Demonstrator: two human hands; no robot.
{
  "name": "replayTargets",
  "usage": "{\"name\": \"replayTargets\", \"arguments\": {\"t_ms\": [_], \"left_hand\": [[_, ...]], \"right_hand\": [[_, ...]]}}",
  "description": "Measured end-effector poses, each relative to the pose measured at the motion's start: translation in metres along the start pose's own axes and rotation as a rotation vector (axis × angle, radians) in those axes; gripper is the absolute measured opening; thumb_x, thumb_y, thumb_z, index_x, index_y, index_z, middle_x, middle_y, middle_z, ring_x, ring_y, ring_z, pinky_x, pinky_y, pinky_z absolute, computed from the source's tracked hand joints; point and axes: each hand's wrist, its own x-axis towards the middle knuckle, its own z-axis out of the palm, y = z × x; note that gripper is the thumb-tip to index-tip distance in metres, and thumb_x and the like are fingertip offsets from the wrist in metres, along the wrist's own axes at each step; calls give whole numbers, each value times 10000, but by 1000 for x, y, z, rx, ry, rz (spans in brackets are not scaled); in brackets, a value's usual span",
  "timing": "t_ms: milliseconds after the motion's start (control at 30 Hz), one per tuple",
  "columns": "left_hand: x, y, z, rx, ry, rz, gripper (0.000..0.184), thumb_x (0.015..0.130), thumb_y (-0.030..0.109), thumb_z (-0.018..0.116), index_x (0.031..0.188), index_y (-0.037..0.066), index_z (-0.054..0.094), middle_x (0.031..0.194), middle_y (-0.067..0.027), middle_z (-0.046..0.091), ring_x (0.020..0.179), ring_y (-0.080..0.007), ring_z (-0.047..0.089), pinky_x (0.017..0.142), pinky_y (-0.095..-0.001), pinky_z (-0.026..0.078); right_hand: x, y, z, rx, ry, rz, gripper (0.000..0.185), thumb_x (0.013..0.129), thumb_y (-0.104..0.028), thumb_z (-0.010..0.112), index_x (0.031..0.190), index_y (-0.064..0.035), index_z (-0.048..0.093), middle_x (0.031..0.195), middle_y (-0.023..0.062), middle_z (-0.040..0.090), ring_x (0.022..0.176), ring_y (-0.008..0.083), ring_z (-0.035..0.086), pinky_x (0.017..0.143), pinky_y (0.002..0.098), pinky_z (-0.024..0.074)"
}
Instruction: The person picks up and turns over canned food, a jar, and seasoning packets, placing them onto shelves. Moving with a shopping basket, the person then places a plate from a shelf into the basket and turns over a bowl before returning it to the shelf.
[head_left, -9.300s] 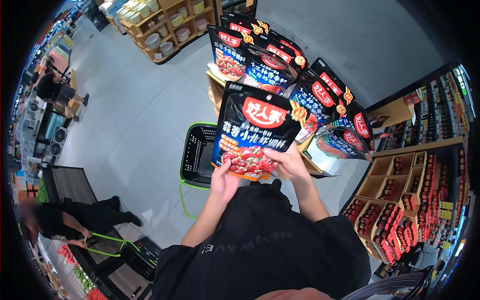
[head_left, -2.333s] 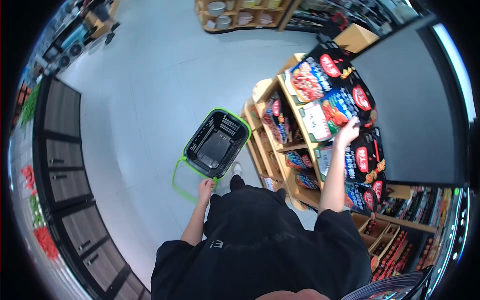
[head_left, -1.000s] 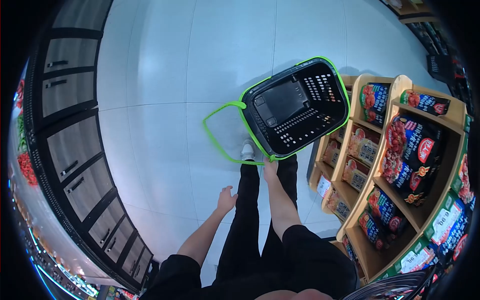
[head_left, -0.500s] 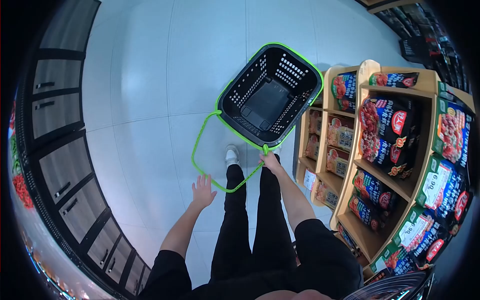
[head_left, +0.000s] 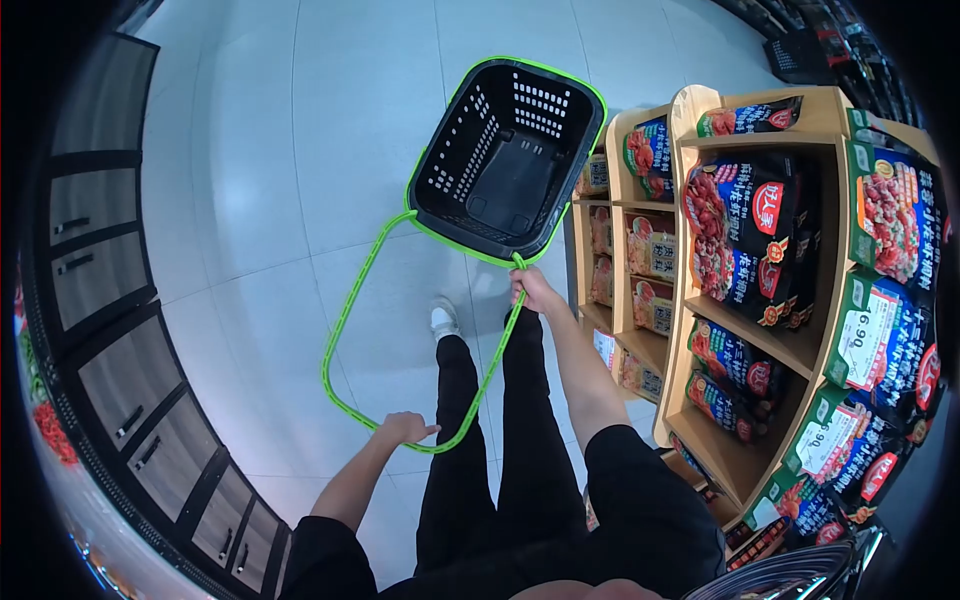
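Note:
A black shopping basket [head_left: 500,185] with a bright green rim hangs in front of me, its slotted inside facing up with nothing in it. Its long green handle [head_left: 335,325] is swung out toward my body. My right hand [head_left: 535,289] is closed round the handle close to where it joins the basket's near corner. At the handle's nearest stretch, my left hand [head_left: 405,428] has its fingers curled over the green bar, the thumb lying alongside it. The curled fingertips are partly hidden.
Wooden shelves [head_left: 690,110] full of seasoning packets [head_left: 745,235] stand close on my right, with price tags [head_left: 862,335] on their outer side. Dark-framed cabinets [head_left: 130,385] with drawers run along my left. Pale tiled floor [head_left: 250,180] lies between, with my white shoe [head_left: 444,318] on it.
My left hand went from spread fingers beside the handle to closing on it. The handle has swung nearer to my body. The basket appears further up and left in view.

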Motion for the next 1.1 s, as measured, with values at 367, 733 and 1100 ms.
{"name": "replayTargets", "arguments": {"t_ms": [367, 733, 1100], "left_hand": [[-122, 73, -48, 346, 382, 358, 712, 824, 744, 439, 697, 81, 666, 630, -95, 641, 641, -304, 659, 624, -437, 485], [-167, 213, -89, 352, 598, 176, 720, 783, 761, 476, 741, 85, 723, 671, -110, 678, 641, -289, 682, 588, -433, 510], [-175, 306, -225, 254, 879, 261, 576, 817, 653, 520, 794, 117, 728, 725, -144, 688, 688, -326, 696, 593, -454, 545]], "right_hand": [[15, -61, -76, -849, 296, 19, 389, 814, -175, 641, 1088, 80, 535, 839, 227, 600, 674, 314, 652, 582, 452, 543], [-196, -39, 9, -1173, -262, -342, 515, 862, -379, 637, 1124, 58, 567, 1023, 267, 626, 960, 402, 614, 845, 415, 503], [-310, -163, 15, -1650, -245, -473, 559, 978, -511, 351, 997, -46, 661, 988, 243, 665, 950, 413, 634, 841, 507, 492]]}}
